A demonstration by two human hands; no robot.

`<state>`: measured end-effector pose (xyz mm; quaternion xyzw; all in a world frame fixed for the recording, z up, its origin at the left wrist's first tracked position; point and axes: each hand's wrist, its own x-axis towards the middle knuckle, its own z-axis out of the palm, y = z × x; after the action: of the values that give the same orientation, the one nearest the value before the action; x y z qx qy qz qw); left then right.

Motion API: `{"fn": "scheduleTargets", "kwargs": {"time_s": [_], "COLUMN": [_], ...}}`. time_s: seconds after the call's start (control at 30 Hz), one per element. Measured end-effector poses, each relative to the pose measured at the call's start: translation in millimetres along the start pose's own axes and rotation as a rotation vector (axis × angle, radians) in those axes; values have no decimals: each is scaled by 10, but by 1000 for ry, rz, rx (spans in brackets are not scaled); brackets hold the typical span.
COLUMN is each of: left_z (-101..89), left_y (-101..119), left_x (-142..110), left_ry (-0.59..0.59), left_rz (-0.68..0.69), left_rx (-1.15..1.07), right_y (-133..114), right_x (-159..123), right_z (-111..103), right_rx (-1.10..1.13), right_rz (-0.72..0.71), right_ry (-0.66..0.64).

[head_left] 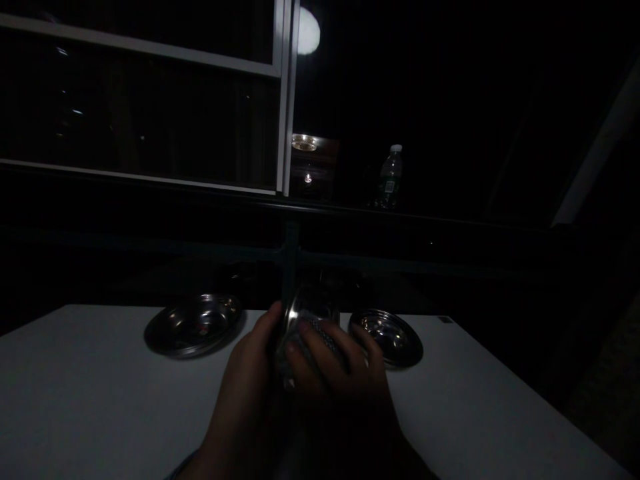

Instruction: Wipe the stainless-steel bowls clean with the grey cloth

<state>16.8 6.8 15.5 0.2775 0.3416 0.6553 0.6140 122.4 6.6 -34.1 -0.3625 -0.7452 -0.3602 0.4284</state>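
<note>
A shiny metal bowl (313,305) is held up tilted in front of me, above the near part of the table. My left hand (250,367) grips it from the left side, thumb upward. Over its near side lies my right hand (335,363), fingers bent and pressing a dark speckled, cloth-like piece (323,335) against the metal. The hands cover most of this piece and the bowl's lower part, and the dim light hides further detail.
On the white table (100,393), a wide metal basin (195,327) stands to the left and a smaller metal dish (387,337) to the right. Behind the table's far edge are a framed window (286,100) and a clear plastic bottle (391,177) on the sill.
</note>
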Motion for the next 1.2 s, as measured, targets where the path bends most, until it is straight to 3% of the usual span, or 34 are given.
{"fn": "scheduleTargets", "kwargs": {"time_s": [0.1, 0.2, 0.37, 0.57, 0.77, 1.0, 1.2], "left_z": [-33, -54, -31, 11, -11, 26, -18], "left_y": [-68, -102, -15, -21, -19, -28, -39], "left_x": [14, 40, 8, -56, -28, -81, -39], "left_ry": [-86, -107, -24, -89, 24, -77, -8], "left_rz": [-62, -30, -1, -6, 20, -17, 63], "left_rx": [0, -9, -18, 115, 40, 144, 114], "right_y": [74, 64, 32, 293, 158, 324, 184], "right_x": [13, -1, -10, 30, -1, 41, 4], "right_z": [-26, -23, -5, -85, -43, -147, -72], "right_rx": [-8, -10, 37, 49, 70, 109, 72], "right_rz": [35, 38, -27, 47, -46, 154, -56], "right_ry": [4, 16, 34, -42, 2, -5, 39]}}
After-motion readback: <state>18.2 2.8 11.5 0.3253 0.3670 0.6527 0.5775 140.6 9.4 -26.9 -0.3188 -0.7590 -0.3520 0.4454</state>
